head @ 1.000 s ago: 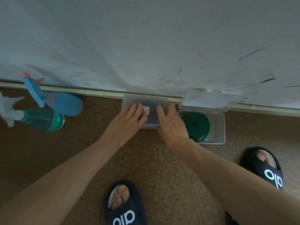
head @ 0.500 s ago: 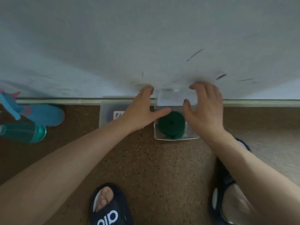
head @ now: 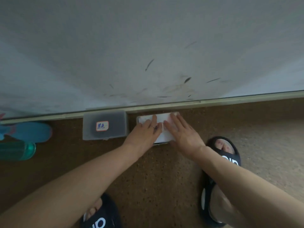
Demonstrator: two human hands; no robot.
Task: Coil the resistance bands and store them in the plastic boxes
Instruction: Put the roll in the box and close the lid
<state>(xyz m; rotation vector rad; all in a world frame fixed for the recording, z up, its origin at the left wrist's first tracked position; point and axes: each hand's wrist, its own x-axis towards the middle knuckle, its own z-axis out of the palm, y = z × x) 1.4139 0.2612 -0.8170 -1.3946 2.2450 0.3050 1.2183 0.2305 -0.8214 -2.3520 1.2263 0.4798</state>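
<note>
Two plastic boxes sit side by side on the speckled brown floor [head: 148, 175], both against the strip at the foot of the wall [head: 148, 46]. The left box [head: 105, 125] is closed, frosted and dark inside, with a small red-edged label [head: 102, 126] on its lid. The right box [head: 162, 129] lies under both hands, its white lid down; only the far edge, a strip of lid between the hands and a bit of the near edge show.

The left hand [head: 144, 134] lies flat on the left half of that lid, fingers straight and pointing toward the wall, a ring on one finger. The right hand [head: 184, 134] lies flat on the right half, fingers straight and close together, reaching to the lid's far right corner. Neither hand curls round anything; both press palm-down on the lid, fingertips nearly meeting over its middle. No band is visible: what the right box holds is hidden by the lid and hands, and the dark shape in the left box is too blurred to name.

At the far left lie a blue bottle [head: 31, 131] and a green bottle [head: 18, 151], both on their sides, well apart from the boxes. Two black slippers show, one [head: 100, 216] at the bottom edge and one [head: 223, 162] just right of the right wrist.
</note>
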